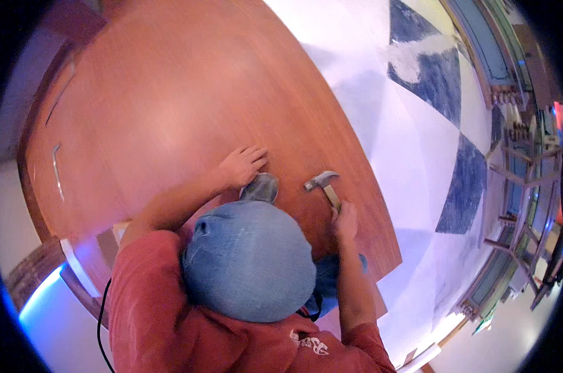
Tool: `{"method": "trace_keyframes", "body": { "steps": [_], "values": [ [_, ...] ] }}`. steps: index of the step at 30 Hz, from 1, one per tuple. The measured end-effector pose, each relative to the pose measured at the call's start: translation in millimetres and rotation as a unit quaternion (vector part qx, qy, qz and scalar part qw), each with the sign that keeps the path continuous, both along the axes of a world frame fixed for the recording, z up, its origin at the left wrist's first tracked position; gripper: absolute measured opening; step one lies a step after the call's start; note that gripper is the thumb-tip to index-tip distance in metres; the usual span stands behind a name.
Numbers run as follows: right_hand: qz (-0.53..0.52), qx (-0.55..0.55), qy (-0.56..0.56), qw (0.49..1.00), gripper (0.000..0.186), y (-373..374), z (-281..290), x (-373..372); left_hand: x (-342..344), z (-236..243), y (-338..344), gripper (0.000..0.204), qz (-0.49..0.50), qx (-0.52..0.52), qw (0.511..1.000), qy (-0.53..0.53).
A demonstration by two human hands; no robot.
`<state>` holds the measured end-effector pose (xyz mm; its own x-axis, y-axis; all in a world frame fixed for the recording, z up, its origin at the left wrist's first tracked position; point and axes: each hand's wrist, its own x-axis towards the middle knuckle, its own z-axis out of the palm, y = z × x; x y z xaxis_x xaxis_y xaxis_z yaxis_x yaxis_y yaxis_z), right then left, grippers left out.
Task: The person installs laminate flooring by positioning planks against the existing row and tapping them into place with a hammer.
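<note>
My left hand (244, 166) rests on a large reddish-brown wooden panel (169, 105), its fingers stretched out and slightly apart. Nothing shows in it, though its underside is hidden. Just below it, the grey toe of a shoe (261, 188) presses on the wood, under my bent knee in blue denim (250, 261). My right hand (346, 222) is closed round the wooden handle of a claw hammer (323, 181). The hammer's metal head hovers over or lies against the panel, right of the shoe; I cannot tell which.
Two thin metal handles (58, 173) sit near the panel's far left side. Along its right edge runs a white floor with dark blue tiles (465, 186). Wooden frames (521, 180) and other items line the far right. A black cord (100, 320) hangs beside my left sleeve.
</note>
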<state>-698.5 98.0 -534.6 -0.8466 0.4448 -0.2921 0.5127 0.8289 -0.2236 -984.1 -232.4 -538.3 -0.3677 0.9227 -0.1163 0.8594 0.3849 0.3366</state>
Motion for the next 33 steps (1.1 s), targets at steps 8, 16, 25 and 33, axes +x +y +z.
{"method": "trace_keyframes", "body": {
  "steps": [8,16,25,33],
  "values": [
    [-0.013,-0.048,-0.043,0.998,0.025,46.6,4.7,9.1,146.4,59.0,-305.4,0.034,0.468,-0.147,0.868,-0.077],
    [0.056,-0.064,0.0,0.996,0.029,-5.8,7.7,12.4,346.7,78.7,-533.0,0.059,0.84,-0.207,0.501,-0.041],
    [0.007,-0.057,0.077,0.995,0.035,-27.9,22.1,39.6,292.3,-14.5,-473.7,0.109,0.839,-0.192,0.445,-0.247],
    [-0.121,0.026,0.09,0.988,0.035,2.1,13.8,37.6,298.6,-3.9,-441.2,0.107,0.738,-0.248,0.571,-0.259]
  ]
}}
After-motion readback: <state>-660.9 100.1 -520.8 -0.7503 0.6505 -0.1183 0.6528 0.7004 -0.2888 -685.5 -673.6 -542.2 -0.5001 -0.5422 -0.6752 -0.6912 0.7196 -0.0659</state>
